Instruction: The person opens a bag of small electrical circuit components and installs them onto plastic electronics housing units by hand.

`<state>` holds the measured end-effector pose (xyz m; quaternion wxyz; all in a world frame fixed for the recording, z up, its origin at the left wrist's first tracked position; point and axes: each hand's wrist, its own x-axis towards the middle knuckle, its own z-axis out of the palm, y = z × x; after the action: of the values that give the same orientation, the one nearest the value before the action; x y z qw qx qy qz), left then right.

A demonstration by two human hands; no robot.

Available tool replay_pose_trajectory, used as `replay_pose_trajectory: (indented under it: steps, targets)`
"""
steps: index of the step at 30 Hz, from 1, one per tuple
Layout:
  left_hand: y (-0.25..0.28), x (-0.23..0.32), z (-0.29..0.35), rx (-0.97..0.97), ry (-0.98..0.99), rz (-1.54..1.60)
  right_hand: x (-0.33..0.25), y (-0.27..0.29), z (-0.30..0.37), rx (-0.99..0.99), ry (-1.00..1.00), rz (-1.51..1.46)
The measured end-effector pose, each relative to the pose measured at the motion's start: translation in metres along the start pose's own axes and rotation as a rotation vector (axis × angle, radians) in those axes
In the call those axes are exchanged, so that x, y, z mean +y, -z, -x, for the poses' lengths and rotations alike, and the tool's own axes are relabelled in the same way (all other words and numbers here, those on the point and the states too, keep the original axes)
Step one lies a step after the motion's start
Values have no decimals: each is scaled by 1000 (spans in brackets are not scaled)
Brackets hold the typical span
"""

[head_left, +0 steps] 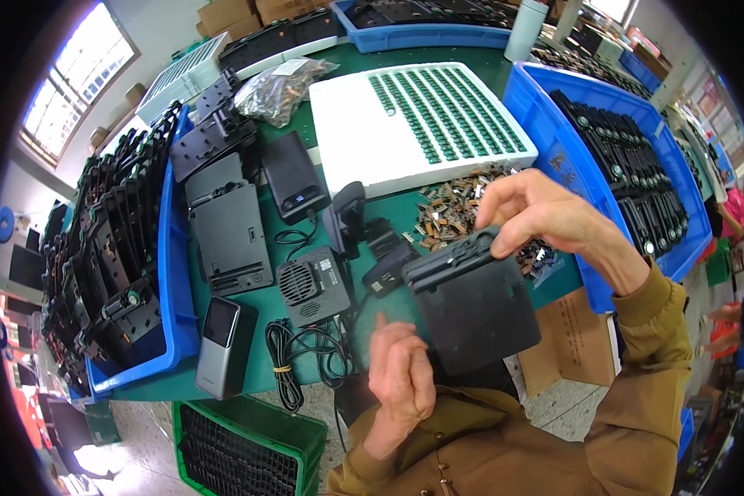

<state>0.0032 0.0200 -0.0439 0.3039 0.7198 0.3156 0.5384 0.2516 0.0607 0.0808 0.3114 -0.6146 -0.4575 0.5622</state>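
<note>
My right hand (546, 219) grips the upper edge of a black plastic housing panel (479, 318), thumb on its near side. The panel is tilted in front of my body, with a raised ridge along its top. Lower and to its left, my left hand (401, 372) is closed with curled fingers, apart from the panel; anything inside them is hidden. Just beyond the panel lies a heap of small metal and plastic parts (450, 211). Left of it stand black bracket-like devices (386, 263) and a black speaker-like box (314, 285) with a coiled cable (281, 364).
Blue bins of black panels flank the table: the left bin (178, 306) and right bin (554, 107). A white foam tray (347, 132) bears rows of green parts. Power banks (293, 178), a plastic bag (281, 91), a green crate (306, 438) and a cardboard box (574, 339) surround me.
</note>
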Motion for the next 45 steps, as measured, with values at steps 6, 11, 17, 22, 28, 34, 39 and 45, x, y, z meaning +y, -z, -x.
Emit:
replay_pose_trajectory:
  steps: [6,11,17,22,28,34,39,45]
  targets:
    - [-1,5,2,10,18,-71,20,-27,-13,-86,-135,42]
    - [1,7,-3,-155,-22,-206,37,-39,-16,-39,-69,85]
    - [2,6,-5,-295,-5,-307,41,-52,-11,80,168,496]
    - [-2,11,-12,-348,43,-383,32,-44,-14,116,192,741]
    - [0,14,-14,-349,63,-418,-22,-27,-34,258,379,760]
    - [0,12,-9,-329,57,-436,-34,18,-134,412,515,869]
    - [-2,13,-10,-339,59,-417,-32,25,-196,627,513,983]
    - [-2,8,-9,-342,48,-419,-27,14,-231,663,340,1162]
